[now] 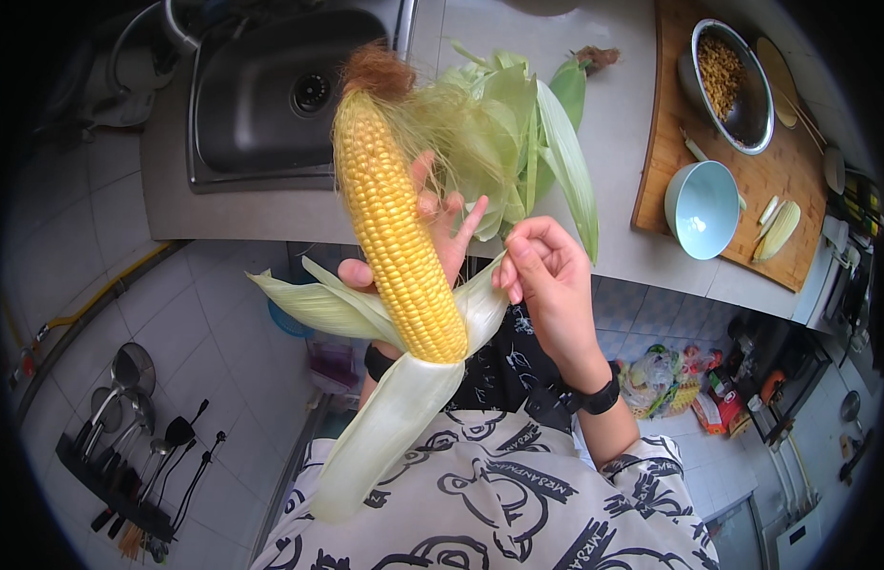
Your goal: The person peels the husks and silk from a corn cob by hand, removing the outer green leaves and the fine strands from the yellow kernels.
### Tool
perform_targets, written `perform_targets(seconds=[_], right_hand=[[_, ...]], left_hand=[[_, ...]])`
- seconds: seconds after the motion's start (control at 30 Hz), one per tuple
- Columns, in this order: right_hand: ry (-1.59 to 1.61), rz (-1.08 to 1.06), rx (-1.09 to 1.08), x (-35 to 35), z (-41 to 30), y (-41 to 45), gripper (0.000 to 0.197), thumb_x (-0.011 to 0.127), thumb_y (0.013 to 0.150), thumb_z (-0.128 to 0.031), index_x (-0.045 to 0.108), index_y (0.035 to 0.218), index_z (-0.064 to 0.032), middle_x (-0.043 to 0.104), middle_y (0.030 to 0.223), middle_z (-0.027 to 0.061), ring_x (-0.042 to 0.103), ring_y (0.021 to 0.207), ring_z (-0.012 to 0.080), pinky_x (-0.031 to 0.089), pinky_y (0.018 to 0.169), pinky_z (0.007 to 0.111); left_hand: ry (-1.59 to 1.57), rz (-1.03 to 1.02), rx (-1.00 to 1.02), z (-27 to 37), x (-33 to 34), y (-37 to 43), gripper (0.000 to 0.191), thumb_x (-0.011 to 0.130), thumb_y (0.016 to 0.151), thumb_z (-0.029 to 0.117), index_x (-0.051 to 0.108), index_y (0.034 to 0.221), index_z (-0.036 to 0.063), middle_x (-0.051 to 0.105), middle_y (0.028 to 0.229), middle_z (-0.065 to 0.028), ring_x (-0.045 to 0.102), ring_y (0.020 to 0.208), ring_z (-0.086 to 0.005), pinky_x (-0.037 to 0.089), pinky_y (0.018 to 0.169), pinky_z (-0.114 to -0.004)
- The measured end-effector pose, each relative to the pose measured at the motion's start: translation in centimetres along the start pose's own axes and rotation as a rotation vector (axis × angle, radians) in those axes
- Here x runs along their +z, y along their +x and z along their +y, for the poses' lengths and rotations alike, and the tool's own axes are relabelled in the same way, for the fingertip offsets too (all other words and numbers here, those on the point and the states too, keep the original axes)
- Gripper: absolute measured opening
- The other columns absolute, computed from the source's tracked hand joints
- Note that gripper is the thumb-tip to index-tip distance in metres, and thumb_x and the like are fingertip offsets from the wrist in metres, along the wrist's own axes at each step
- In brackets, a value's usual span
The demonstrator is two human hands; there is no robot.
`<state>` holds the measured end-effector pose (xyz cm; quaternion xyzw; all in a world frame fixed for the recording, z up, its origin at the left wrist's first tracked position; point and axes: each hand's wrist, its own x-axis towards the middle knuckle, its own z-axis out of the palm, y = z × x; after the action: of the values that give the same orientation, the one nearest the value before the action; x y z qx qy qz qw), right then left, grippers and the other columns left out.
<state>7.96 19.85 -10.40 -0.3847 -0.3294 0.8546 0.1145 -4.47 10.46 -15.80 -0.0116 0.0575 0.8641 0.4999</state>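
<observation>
An ear of corn (403,242) with yellow kernels is held up at a tilt before me. Brown and pale silk (381,71) clings to its tip. Around its base the husk leaves (392,434) are folded down, one hanging towards my shirt. My left hand (445,231) grips the ear from behind, its palm partly hidden by the corn. Between thumb and fingers, my right hand (545,267) pinches the end of a husk leaf (485,306) on the ear's right side. Loose green husks (499,135) lie heaped on the counter beyond.
A stainless steel sink (271,167) is set into the counter at left. At right, a wooden cutting board (791,178) carries a metal bowl (686,71) of food, a light blue bowl (702,206) and a small peeled ear (778,231). Another husked ear (570,92) lies behind the heap.
</observation>
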Motion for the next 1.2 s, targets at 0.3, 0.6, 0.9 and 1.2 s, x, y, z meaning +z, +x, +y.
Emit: perform_targets(seconds=[0.3, 0.6, 0.9, 1.2], right_hand=[[-0.583, -0.345, 0.286, 0.1, 1.3, -0.8, 0.022, 0.052, 0.095, -0.019, 0.058, 0.095, 0.002, 0.056, 0.078, -0.0023, 0.047, 0.071, 0.0025, 0.039, 0.061, 0.019], [-0.717, -0.176, -0.172, 0.5, -0.4, 0.5, 0.013, 0.059, 0.086, -0.008, 0.062, 0.087, 0.0048, 0.058, 0.072, 0.0061, 0.051, 0.062, 0.0115, 0.04, 0.057, 0.026], [-0.013, -0.145, -0.169, -1.1, -3.7, 3.7, 0.014, 0.056, 0.09, -0.011, 0.06, 0.101, -0.0018, 0.062, 0.093, 0.0068, 0.057, 0.079, 0.0117, 0.044, 0.067, 0.022], [-1.238, 0.18, -0.773, 0.8, -4.2, 3.1, 0.04, 0.061, 0.075, 0.002, 0.057, 0.115, -0.0034, 0.049, 0.13, 0.0163, 0.048, 0.12, 0.0317, 0.04, 0.098, 0.039]], left_hand=[[0.048, 0.107, 0.048, -0.3, 0.8, -0.3, 0.115, 0.081, 0.06, 0.042, 0.014, 0.142, -0.0007, 0.06, 0.115, -0.003, 0.042, 0.128, -0.0286, -0.007, 0.111, -0.058], [0.115, 0.257, -0.012, -0.2, 2.4, -0.5, 0.104, 0.072, 0.059, 0.036, 0.019, 0.14, -0.0016, 0.047, 0.13, -0.0138, 0.035, 0.131, -0.0329, 0.005, 0.116, -0.048], [0.204, 0.182, -0.014, 0.2, 1.9, -0.8, 0.088, 0.07, 0.065, 0.046, 0.039, 0.136, 0.0057, 0.049, 0.133, -0.0102, 0.03, 0.136, -0.0267, 0.006, 0.108, -0.068], [0.181, 0.202, -0.001, 0.9, 1.6, -0.8, 0.092, 0.069, 0.063, 0.047, 0.036, 0.14, 0.0109, 0.029, 0.149, -0.0055, 0.023, 0.139, -0.0263, -0.001, 0.108, -0.066]])
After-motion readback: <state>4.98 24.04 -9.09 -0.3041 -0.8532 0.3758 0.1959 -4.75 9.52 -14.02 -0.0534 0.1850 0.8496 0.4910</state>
